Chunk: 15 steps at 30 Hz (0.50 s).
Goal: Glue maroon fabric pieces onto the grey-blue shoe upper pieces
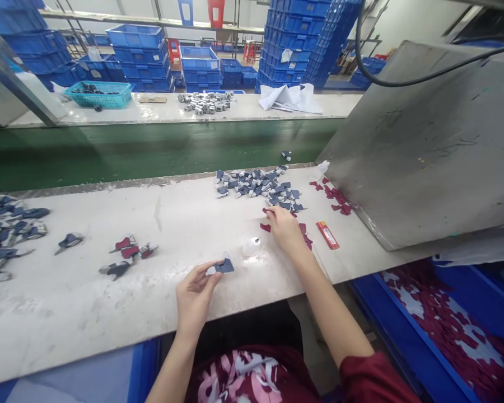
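Observation:
My left hand (pixel 194 295) pinches a small dark blue and grey part (pixel 222 267) just above the white worktable (pixel 88 291). My right hand (pixel 283 228) reaches forward, its fingers closed on a small red piece (pixel 267 211) at the edge of a pile of blue-grey parts (pixel 258 186). More red pieces (pixel 306 235) lie by that hand. A small white roll (pixel 251 246) sits between the two hands.
Assembled red and blue parts (pixel 128 253) lie left of centre, with a heap of blue parts (pixel 6 232) at the far left. A red lighter-like stick (pixel 327 234) and a tilted metal plate (pixel 428 145) stand right. A green conveyor (pixel 151 148) runs behind. A blue bin of red pieces (pixel 445 330) sits lower right.

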Available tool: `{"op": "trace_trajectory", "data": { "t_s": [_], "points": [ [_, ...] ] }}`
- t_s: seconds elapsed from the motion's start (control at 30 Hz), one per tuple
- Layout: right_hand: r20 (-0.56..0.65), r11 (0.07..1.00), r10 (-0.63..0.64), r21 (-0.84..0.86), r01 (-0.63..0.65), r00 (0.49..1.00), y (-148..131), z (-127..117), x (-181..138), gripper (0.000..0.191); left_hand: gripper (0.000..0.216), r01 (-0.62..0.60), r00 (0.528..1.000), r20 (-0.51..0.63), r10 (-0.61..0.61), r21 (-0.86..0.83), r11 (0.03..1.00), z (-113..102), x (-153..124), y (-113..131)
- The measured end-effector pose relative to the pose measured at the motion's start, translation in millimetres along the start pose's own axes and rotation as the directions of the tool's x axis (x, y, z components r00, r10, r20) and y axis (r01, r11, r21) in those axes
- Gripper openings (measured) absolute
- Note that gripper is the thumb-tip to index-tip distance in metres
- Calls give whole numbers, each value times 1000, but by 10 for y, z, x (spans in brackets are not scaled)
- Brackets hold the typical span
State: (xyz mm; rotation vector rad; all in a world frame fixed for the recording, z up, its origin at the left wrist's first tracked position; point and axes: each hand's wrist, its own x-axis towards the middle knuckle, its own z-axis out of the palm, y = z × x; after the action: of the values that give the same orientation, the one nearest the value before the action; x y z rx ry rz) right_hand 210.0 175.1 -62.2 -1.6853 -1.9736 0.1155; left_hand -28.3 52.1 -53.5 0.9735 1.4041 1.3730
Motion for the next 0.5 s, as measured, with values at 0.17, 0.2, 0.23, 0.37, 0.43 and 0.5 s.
{"op": "trace_trajectory", "data": {
  "t_s": [0.17,0.2,0.23,0.37,0.43,0.5],
  "points": [
    [-156,874,203,474,-107,967,-276,-465,-586,31,22,-13,999,-45,9,-77,997,100,-74,121],
    [-173,829,276,540,-143,946,-394,-545,-730,32,22,-32,999,-43,28,-85,996,125,-92,136],
    [-177,783,349,595,-182,920,-523,-607,-863,33,21,-54,998,-37,51,-95,994,150,-111,150],
    [-51,606,439,754,-254,897,-988,-661,-1193,15,24,-103,994,29,107,-110,989,231,-195,230],
    [7,560,428,783,-271,904,-1105,-607,-1234,12,27,-124,989,66,131,-103,987,249,-229,278],
    [16,543,420,797,-266,907,-1142,-556,-1233,10,30,-164,982,83,172,-94,982,253,-253,316]
  ]
}}
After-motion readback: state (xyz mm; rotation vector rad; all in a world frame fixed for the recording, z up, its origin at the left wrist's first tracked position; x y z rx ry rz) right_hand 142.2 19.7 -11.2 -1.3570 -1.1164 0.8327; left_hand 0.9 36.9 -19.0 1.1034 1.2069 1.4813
